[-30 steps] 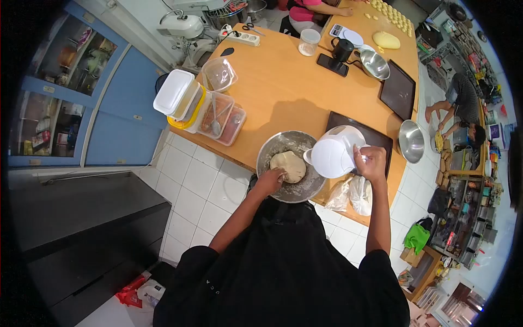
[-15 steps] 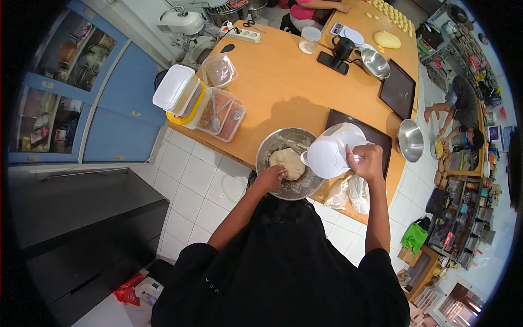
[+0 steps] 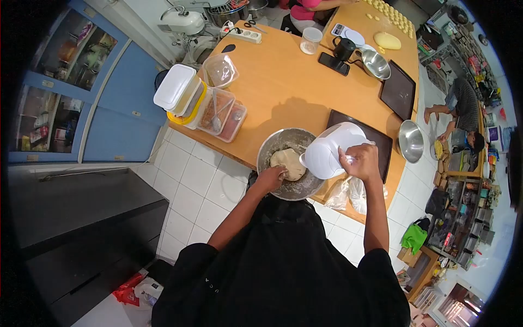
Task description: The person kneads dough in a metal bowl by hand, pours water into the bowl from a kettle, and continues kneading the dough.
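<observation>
A metal mixing bowl (image 3: 263,146) sits at the table's near edge, its inner wall smeared with flour or dough. Inside it lies a round, pale lump of dough (image 3: 290,162). My left hand (image 3: 269,179) reaches over the near-left rim, fingers curled closed against the dough's lower left edge. The fingertips are partly hidden there. My right hand (image 3: 362,161) is closed around the handle of a white plastic jug (image 3: 333,148). The jug is tilted left, with its spout over the bowl's right side; I cannot make out any liquid coming out.
A dark baking tray (image 3: 385,143) and plastic bags (image 3: 348,195) lie on the right, beside a steel bowl (image 3: 411,141). Stacked plastic containers (image 3: 182,95) stand left. Farther off are a phone (image 3: 333,64), a black cup (image 3: 343,49) and a scale (image 3: 340,30). Two other people are nearby.
My right hand has shifted slightly left and the jug has tilted a little more over the bowl. My left hand stays at the dough. The far person's arm has moved.
</observation>
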The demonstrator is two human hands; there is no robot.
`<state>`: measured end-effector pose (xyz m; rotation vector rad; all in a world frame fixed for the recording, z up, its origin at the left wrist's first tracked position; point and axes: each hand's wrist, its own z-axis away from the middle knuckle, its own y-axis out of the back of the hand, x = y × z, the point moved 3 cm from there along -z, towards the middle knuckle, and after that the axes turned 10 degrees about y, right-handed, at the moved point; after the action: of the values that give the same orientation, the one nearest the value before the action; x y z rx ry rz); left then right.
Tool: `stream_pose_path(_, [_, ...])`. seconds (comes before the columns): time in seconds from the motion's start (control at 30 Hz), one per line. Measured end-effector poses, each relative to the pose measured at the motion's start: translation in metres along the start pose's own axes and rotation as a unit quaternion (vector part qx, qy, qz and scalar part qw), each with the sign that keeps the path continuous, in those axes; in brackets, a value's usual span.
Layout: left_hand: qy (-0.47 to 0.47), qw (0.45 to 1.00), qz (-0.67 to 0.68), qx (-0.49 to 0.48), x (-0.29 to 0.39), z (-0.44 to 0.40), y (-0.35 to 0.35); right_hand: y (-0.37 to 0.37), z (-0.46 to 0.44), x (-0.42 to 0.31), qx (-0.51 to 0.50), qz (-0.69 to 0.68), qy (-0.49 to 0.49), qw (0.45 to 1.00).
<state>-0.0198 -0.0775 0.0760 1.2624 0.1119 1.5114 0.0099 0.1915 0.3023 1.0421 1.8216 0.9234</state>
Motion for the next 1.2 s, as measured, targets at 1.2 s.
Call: stream_pose_path(1.2, [-0.026,1.000,-0.017,0.006,-0.010,-0.006,-0.011,-0.009,-0.012,-0.012,-0.051,0.030,0.041,0.997])
